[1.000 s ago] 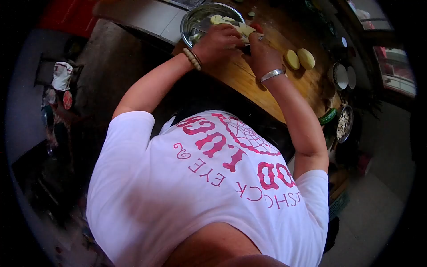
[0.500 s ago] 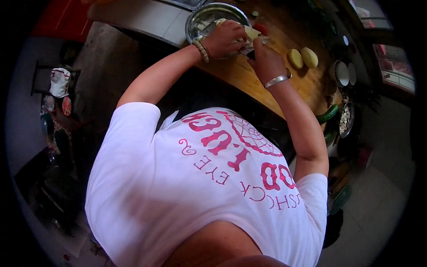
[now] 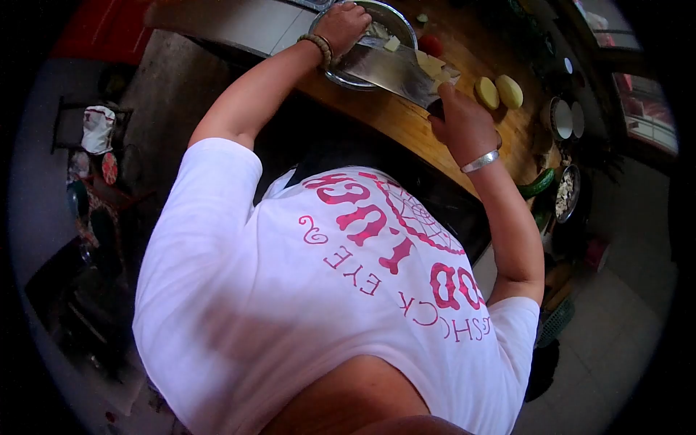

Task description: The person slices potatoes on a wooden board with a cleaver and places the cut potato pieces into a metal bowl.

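Observation:
My right hand [image 3: 464, 127] grips the handle of a cleaver [image 3: 388, 72], whose wide blade reaches leftward over the near side of a metal bowl [image 3: 411, 29]. A small pale piece [image 3: 392, 44] lies at the blade's upper edge. Above the bowl's left side is my left hand [image 3: 344, 29], fingers curled together; whatever they hold is hidden. Pale cut pieces [image 3: 429, 64] that look like potato lie just beyond the blade, on the wooden board [image 3: 366, 112]. To the right of my right hand are two peeled potato halves [image 3: 486, 93].
A red tomato-like thing [image 3: 431, 46] sits beside the bowl. Farther right are white bowls [image 3: 560, 118], a cucumber [image 3: 537, 184] and a dish of pale chopped food [image 3: 566, 194]. The tabletop's front edge runs close to my body.
My left hand has moved up and left, over the bowl. My right hand has shifted right and down, and the cleaver blade now shows flat across the bowl's near side.

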Motion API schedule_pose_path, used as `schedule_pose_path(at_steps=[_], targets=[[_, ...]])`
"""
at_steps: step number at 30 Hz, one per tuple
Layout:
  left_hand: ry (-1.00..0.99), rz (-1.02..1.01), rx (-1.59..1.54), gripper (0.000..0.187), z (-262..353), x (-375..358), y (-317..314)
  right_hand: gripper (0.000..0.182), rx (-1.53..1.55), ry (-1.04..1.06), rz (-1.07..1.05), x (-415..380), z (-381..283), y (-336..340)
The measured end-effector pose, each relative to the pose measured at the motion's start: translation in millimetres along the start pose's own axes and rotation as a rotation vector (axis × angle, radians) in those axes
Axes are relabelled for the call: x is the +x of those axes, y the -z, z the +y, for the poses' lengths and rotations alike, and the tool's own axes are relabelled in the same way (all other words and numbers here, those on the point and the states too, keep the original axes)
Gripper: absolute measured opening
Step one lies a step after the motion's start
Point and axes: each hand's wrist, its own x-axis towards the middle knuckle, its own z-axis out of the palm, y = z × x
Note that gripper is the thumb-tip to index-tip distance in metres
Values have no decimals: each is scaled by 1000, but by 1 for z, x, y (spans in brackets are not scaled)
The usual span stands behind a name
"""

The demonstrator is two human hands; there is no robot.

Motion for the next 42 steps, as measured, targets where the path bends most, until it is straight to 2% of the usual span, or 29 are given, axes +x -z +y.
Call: schedule_pose_path(at_steps=[4,6,7,8,9,11,13,15,18,21,23,24,27,28,29,30,32,33,35,37,39,41,42], targets=[[120,96,-78,14,-10,5,1,39,0,-10,7,4,-2,3],[-4,311,-364,21,23,15,32,37,-6,56,94,11,2,-10],[-10,256,-579,28,49,16,60,37,-8,59,96,12,1,-13],[-111,163,-653,33,64,21,59,39,13,67,124,14,-2,-16],[-251,235,-684,32,77,18,64,41,34,80,154,17,-3,-19],[-268,169,-717,31,83,16,64,41,28,130,175,28,-5,-27],[-284,145,-701,30,80,17,67,40,17,179,206,33,-3,-29],[-303,113,-691,29,78,17,69,24,1,235,204,35,-5,-29],[-320,84,-565,28,65,15,73,19,-74,230,165,39,-13,-27],[-285,62,-428,25,50,17,65,18,-69,274,219,38,-10,-35],[-165,61,-310,20,37,11,56,19,-42,287,207,36,-8,-34],[-175,74,-268,17,16,8,43,21,-4,292,182,40,-13,-28],[-110,89,-250,15,-12,-1,19,25,44,252,138,26,-10,-22],[-97,46,-179,21,-23,-4,11,25,45,248,138,23,-7,-24],[-102,49,-182,21,-32,-5,3,27,49,247,150,19,-3,-26],[-19,-11,-293,21,-38,-2,1,30,52,246,162,18,0,-27],[117,-104,-450,24,-32,11,37,28,85,259,164,23,2,-20],[110,-107,-451,24,-7,14,47,27,116,284,177,23,4,-20],[-30,155,-414,30,41,29,56,25,81,274,138,31,1,-23],[-70,176,-405,33,61,36,55,24,44,272,101,38,-4,-28],[-107,184,-405,38,60,38,54,27,115,346,211,43,-8,-34],[-52,60,-263,33,51,38,51,26,104,376,227,40,-7,-36],[-276,-35,5,29,37,38,76,26,93,407,244,38,-6,-36]])
